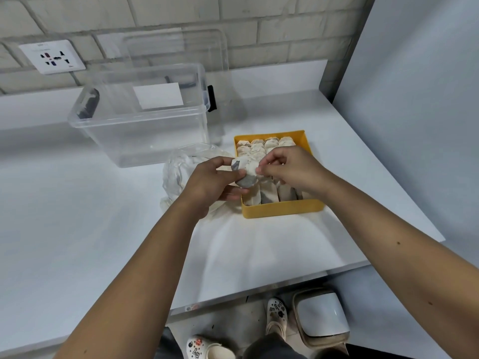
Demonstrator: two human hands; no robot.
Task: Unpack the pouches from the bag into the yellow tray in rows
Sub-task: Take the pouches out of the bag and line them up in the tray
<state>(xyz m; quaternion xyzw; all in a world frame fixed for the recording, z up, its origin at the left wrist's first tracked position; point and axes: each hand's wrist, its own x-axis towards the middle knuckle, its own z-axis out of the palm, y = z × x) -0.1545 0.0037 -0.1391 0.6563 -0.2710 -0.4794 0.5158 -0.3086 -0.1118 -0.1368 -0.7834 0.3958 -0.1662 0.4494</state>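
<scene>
1. White counter (77, 229) runs along a pale brick wall (181, 11). A white plug socket (51, 57) sits on the wall, and its tiny writing is too small to read.
2. A clear plastic box (145, 130) stands on the counter. It has a white label (158, 95) with no words showing on it. A clear lid (207, 47) leans on the wall behind the box.
3. A yellow tray (282, 209) sits on the counter, right of the box. Pale pouches in the tray (264, 146) lie side by side in rows.
4. A crinkly clear bag (176, 174) lies just beside the tray, on its left.
5. The left hand (210, 182) holds one pouch (245, 169) with thumb and fingers curled round it. The pouch is up over the tray's left edge.
6. The right hand (293, 169) pinches the right side of that same pouch with its fingertips.
7. Down on the floor are two white shoes (277, 314) with little charms. Some charms are letters, but they are too blurry to read.
</scene>
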